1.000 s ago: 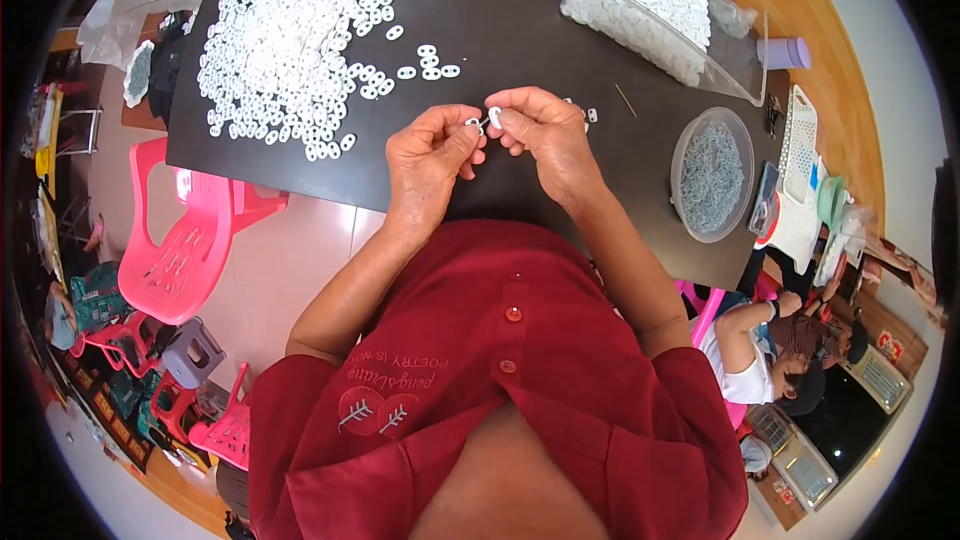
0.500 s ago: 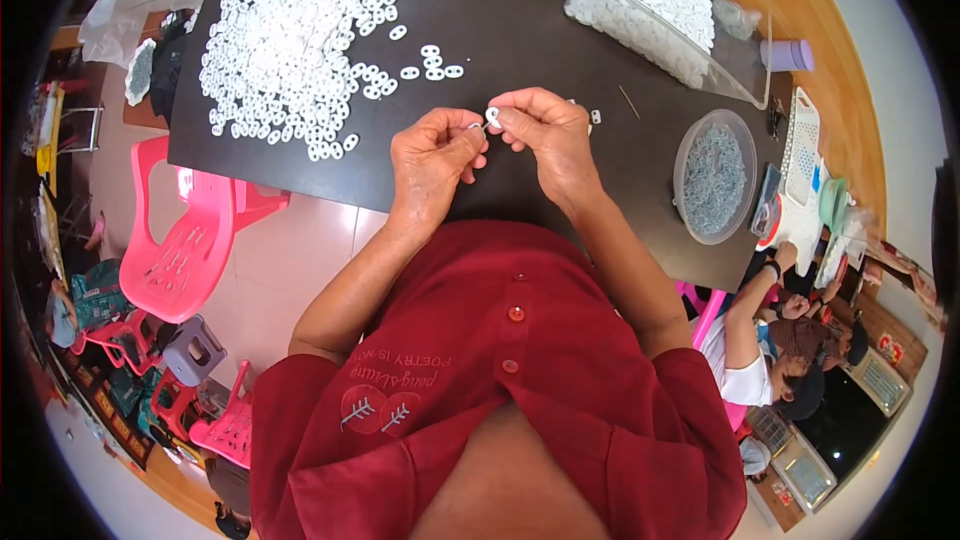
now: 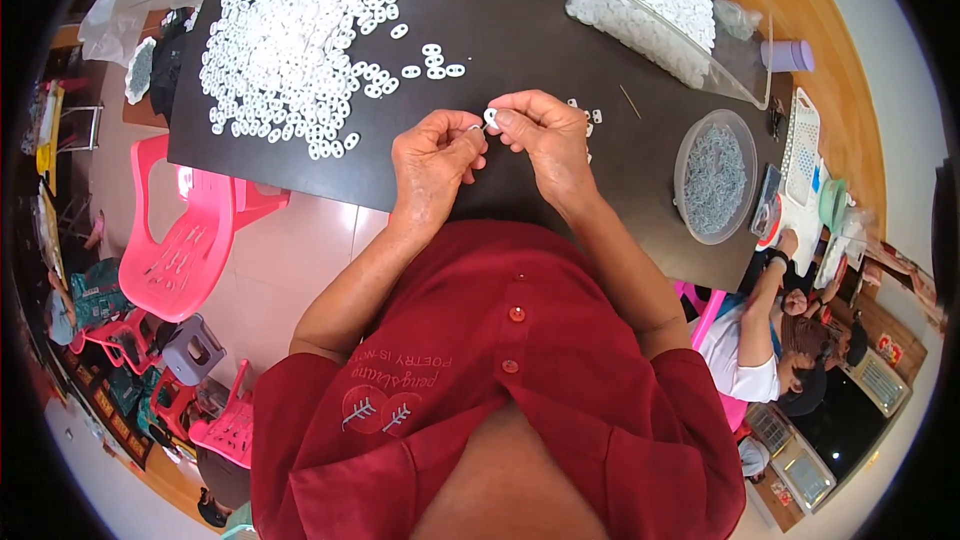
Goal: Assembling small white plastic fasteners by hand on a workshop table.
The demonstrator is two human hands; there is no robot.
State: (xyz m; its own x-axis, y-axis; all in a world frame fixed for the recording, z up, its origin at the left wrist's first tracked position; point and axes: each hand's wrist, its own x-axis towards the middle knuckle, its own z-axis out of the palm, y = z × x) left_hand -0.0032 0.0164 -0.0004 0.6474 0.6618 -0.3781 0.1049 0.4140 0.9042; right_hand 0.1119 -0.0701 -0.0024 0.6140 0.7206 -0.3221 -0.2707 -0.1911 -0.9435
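My left hand (image 3: 432, 162) and my right hand (image 3: 540, 138) meet above the near edge of a dark table (image 3: 520, 30). Between their fingertips they pinch one small white plastic piece (image 3: 490, 118). A thin metal bit seems to stick out of it at the left fingers, too small to make out. A big loose heap of the same white pieces (image 3: 290, 45) lies on the table to the left. A few stray white pieces (image 3: 432, 70) lie just beyond my hands.
A clear bin of white pieces (image 3: 650, 5) stands at the back right. A round bowl of small metal parts (image 3: 714, 178) sits to the right. A pink plastic chair (image 3: 185, 240) stands at the left. Another person (image 3: 760, 340) sits at lower right.
Both hands stay together on the small white piece; only the fingers have shifted slightly. Nothing else has moved.
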